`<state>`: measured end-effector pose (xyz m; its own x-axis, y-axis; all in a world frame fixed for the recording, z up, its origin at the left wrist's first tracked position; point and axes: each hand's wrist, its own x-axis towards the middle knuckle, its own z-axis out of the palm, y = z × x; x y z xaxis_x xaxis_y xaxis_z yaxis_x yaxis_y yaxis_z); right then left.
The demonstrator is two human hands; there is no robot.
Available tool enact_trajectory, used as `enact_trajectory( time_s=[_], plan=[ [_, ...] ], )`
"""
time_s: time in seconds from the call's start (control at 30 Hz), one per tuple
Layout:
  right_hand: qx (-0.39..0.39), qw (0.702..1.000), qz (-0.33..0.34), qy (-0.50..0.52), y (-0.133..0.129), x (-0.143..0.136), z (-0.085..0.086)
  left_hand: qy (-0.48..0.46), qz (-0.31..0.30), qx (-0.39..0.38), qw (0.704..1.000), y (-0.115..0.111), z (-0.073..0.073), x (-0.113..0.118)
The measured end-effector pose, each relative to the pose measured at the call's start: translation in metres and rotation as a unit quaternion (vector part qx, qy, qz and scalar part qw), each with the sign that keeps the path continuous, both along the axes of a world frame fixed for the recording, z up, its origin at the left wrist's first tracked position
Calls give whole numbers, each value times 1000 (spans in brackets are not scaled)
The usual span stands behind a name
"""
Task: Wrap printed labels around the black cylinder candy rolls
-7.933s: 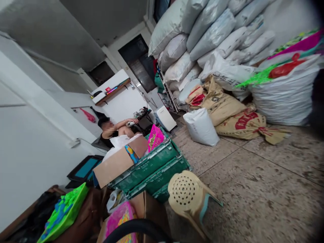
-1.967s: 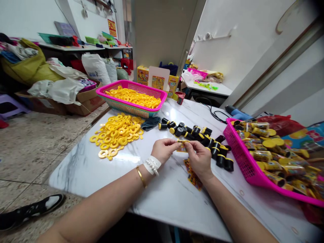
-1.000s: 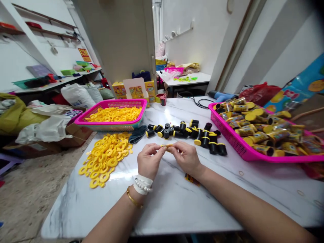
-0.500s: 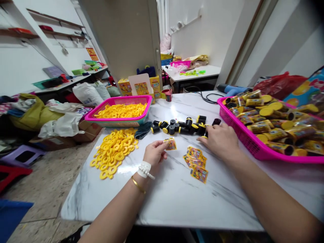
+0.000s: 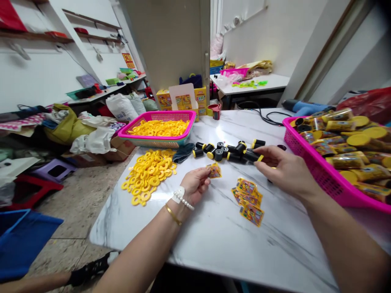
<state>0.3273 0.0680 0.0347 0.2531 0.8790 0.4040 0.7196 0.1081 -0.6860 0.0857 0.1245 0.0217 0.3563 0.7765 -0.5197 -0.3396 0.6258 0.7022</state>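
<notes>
My left hand (image 5: 197, 184), with a pearl bracelet and a gold bangle at the wrist, pinches a small printed yellow card (image 5: 215, 170) above the marble-patterned table (image 5: 210, 228). At the right end of several black cylinders with yellow ends (image 5: 233, 156), my right hand (image 5: 282, 169) has its thumb and fingertips round the yellow end of one black cylinder (image 5: 253, 156). Between and below the hands lies a loose pile of printed cards (image 5: 249, 199). Yellow rings (image 5: 149, 173) are heaped on the table, left of my left hand.
A pink basket (image 5: 324, 173) full of wrapped yellow cylinders stands at the right. Another pink-rimmed basket (image 5: 157, 141) at the back left holds yellow rings. Beside it lies a dark cloth (image 5: 183, 154). Yellow boxes (image 5: 200, 99), a red tape dispenser (image 5: 215, 112) and a blue tool (image 5: 305, 108) are farther back.
The view has turned left, so things appear farther right. My right hand's fingers have closed on a black cylinder at the edge of the group. My left hand keeps hold of the card.
</notes>
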Motion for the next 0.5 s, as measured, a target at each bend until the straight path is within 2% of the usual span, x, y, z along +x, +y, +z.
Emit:
enact_trajectory(
  time_s=[0.07,0.1,0.17,0.27,0.37,0.5],
  plan=[
    [7,976,124,181,-3,-13,3,-13,-4,1,1000,0,-2,1],
    [-3,956,163,244,-4,-21,3,-19,-10,2,1000,-1,-2,2],
    [-39,929,200,308,-5,-34,1,-32,-22,1,999,-2,-3,2],
    [-80,923,202,316,-4,-46,-5,-59,-32,-4,998,-3,-1,2],
    [-68,942,176,279,-3,-47,-11,-71,-34,-4,997,-2,-1,1],
    [-39,971,165,169,-5,-45,-12,-64,-38,12,997,-3,-2,2]
  ],
)
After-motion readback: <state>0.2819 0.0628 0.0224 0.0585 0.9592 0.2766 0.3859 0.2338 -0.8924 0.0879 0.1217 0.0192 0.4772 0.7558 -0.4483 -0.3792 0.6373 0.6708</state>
